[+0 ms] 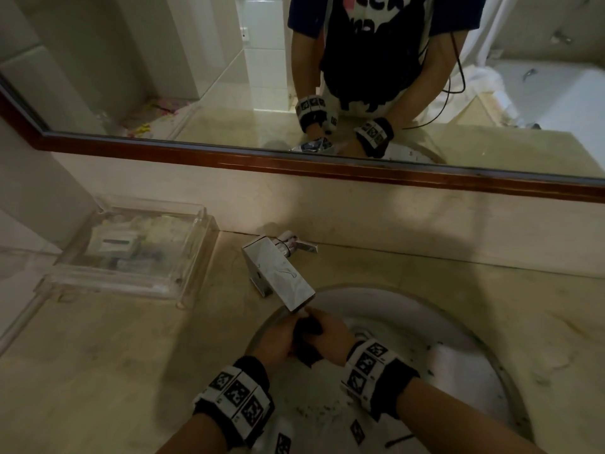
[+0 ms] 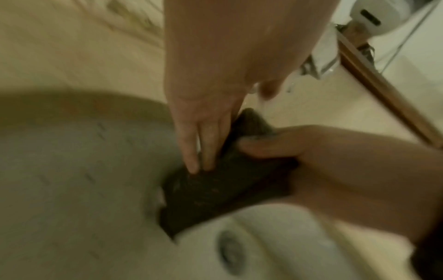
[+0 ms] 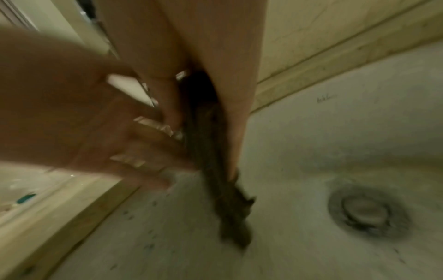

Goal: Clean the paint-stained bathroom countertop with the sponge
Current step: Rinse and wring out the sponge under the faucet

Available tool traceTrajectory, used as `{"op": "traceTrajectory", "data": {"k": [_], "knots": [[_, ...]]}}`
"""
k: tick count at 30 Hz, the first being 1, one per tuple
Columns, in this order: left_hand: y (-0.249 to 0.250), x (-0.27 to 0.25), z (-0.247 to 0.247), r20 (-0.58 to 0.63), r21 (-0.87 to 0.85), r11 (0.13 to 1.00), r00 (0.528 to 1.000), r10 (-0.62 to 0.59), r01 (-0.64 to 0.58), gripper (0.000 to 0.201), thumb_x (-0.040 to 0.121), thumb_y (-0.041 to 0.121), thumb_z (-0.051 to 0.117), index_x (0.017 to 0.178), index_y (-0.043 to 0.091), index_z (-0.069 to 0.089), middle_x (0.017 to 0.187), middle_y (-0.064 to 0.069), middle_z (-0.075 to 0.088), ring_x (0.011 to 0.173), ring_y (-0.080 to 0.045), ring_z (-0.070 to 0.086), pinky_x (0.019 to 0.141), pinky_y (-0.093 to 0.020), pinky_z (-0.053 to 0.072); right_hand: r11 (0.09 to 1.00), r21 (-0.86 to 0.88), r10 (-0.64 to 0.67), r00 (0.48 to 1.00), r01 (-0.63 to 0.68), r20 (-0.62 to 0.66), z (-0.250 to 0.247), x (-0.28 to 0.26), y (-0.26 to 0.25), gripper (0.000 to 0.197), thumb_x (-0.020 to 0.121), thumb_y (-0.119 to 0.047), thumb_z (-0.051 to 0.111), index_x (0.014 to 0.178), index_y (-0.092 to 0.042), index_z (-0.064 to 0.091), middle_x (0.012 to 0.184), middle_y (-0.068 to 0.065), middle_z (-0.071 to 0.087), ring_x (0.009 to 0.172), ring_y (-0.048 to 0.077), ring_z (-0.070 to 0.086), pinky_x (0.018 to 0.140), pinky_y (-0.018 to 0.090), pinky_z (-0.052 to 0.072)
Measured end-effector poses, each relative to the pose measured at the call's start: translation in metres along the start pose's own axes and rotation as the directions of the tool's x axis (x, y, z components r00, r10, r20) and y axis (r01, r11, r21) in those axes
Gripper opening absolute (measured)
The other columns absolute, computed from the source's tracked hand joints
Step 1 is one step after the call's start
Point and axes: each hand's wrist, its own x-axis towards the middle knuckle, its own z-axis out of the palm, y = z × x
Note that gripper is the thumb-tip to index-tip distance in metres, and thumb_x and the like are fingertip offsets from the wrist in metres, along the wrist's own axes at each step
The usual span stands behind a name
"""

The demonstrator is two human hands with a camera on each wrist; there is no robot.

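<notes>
I have both hands together over the basin, clamped on the dark sponge between them. My left hand presses straight fingers flat on one face; my right hand wraps its thumb and fingers round the other side. I hold it here, I judge, so that anything squeezed out falls into the bowl and runs to the drain, not back onto the bench I mean to clean. The sponge sits right under the mouth of the chrome tap, well placed for rinsing, though I cannot tell whether water is running. Dark specks dot the basin wall. Further off, a clear tray of small items stands on the bench to the left, against the wall, out of my wiping path. Beyond it the mirror shows the same clasp.
</notes>
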Motion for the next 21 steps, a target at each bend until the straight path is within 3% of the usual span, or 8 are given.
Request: {"op": "traceTrajectory", "data": {"k": [3,5,9,12,14,17,19,21], "knots": [[-0.008,0.003,-0.017,-0.084,0.231,0.970,0.991,0.103,-0.082,0.038,0.102,0.030,0.027,0.135,0.016,0.039,0.144,-0.013,0.043,0.120,-0.026,0.051,0.106,-0.038,0.041,0.998,0.068,0.010,0.995,-0.017,0.097,-0.007,0.009,0.001,0.040,0.094,-0.023,0.052,0.131,-0.009,0.049,0.135,0.011,0.053,0.124,0.025,0.050,0.103,0.029,0.036],[-0.014,0.002,-0.019,-0.058,0.277,0.949,0.983,0.175,-0.152,0.045,0.101,0.032,0.026,0.144,0.018,0.028,0.148,-0.007,0.038,0.134,-0.024,0.041,0.109,-0.031,0.032,0.992,0.126,-0.037,0.988,0.018,0.149,-0.014,0.013,-0.001,0.040,0.093,-0.024,0.054,0.131,-0.011,0.049,0.133,0.010,0.054,0.123,0.025,0.050,0.104,0.031,0.037],[-0.021,0.004,-0.013,0.058,0.339,0.903,0.964,0.259,-0.263,0.051,0.081,0.066,0.035,0.123,0.039,0.045,0.127,0.013,0.052,0.117,-0.007,0.049,0.105,-0.025,0.033,0.984,0.178,-0.057,0.987,0.029,0.153,-0.028,0.016,-0.004,0.035,0.096,-0.019,0.049,0.127,-0.004,0.053,0.130,0.017,0.057,0.120,0.029,0.053,0.103,0.033,0.038],[-0.029,0.020,-0.018,0.133,0.429,0.879,0.977,0.165,-0.206,0.088,0.046,0.087,0.057,0.112,0.029,0.061,0.119,0.006,0.065,0.108,-0.014,0.061,0.103,-0.038,0.046,0.990,0.144,-0.020,0.994,0.004,0.110,-0.031,0.017,0.000,0.033,0.094,-0.024,0.051,0.116,-0.002,0.061,0.122,0.016,0.062,0.114,0.028,0.056,0.098,0.031,0.040],[-0.025,0.021,-0.017,0.186,0.517,0.834,0.976,0.109,-0.192,0.088,0.045,0.076,0.059,0.114,0.021,0.063,0.118,-0.001,0.066,0.108,-0.017,0.062,0.101,-0.035,0.048,0.996,0.095,-0.004,0.998,-0.002,0.061,-0.031,0.017,0.005,0.035,0.093,-0.026,0.053,0.112,0.001,0.063,0.117,0.020,0.064,0.110,0.031,0.059,0.098,0.036,0.042],[-0.017,0.019,-0.013,0.175,0.547,0.808,0.974,0.148,-0.221,0.055,0.075,0.049,0.065,0.120,0.016,0.059,0.119,-0.001,0.062,0.103,-0.014,0.057,0.092,-0.024,0.043,0.990,0.138,0.001,0.998,0.008,-0.061,-0.032,0.017,0.015,0.020,0.089,-0.018,0.060,0.107,-0.016,0.051,0.111,0.021,0.062,0.106,0.033,0.059,0.094,0.041,0.047],[-0.014,0.019,-0.010,0.139,0.517,0.818,0.968,0.211,-0.253,0.039,0.089,0.028,0.060,0.125,0.015,0.055,0.120,0.000,0.059,0.102,-0.012,0.054,0.082,-0.008,0.042,0.979,0.201,0.003,0.994,0.020,-0.110,-0.033,0.019,0.020,0.032,0.087,-0.012,0.060,0.110,-0.025,0.042,0.107,0.017,0.060,0.106,0.035,0.059,0.093,0.046,0.049],[-0.014,0.022,-0.007,0.102,0.474,0.841,0.965,0.241,-0.260,0.036,0.091,0.021,0.057,0.125,0.011,0.053,0.117,0.001,0.059,0.093,-0.009,0.053,0.068,-0.002,0.045,0.977,0.210,0.000,0.995,0.022,-0.104,-0.033,0.020,0.023,0.045,0.087,-0.009,0.059,0.126,-0.023,0.041,0.121,0.015,0.055,0.117,0.034,0.053,0.100,0.046,0.045]]}}
